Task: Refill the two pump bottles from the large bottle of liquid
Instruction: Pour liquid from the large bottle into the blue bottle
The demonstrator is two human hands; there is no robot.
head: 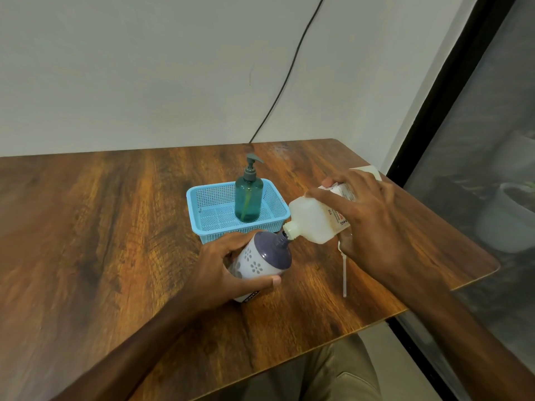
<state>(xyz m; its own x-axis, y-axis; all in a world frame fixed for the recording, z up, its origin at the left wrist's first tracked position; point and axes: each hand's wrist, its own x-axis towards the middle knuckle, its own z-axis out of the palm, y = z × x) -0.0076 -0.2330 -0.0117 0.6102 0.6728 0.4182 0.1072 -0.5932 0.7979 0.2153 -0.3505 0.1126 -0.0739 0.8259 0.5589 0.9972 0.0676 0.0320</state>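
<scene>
My left hand (223, 273) grips a white pump bottle (262, 261) with a purple top and flower cut-outs, tilted toward the right, its pump off. My right hand (367, 218) holds the large translucent white bottle (314, 221) tipped down to the left, its open neck touching the purple bottle's mouth. A white pump tube (344, 273) lies on the table under my right hand. The second pump bottle (248, 198), teal with its pump on, stands upright in a blue basket (202, 209) behind.
The wooden table (101, 227) ends close to the right, beside a dark glass door (477, 157). A black cable (289, 76) runs down the wall behind the basket. A pale pot (509, 218) shows behind the glass.
</scene>
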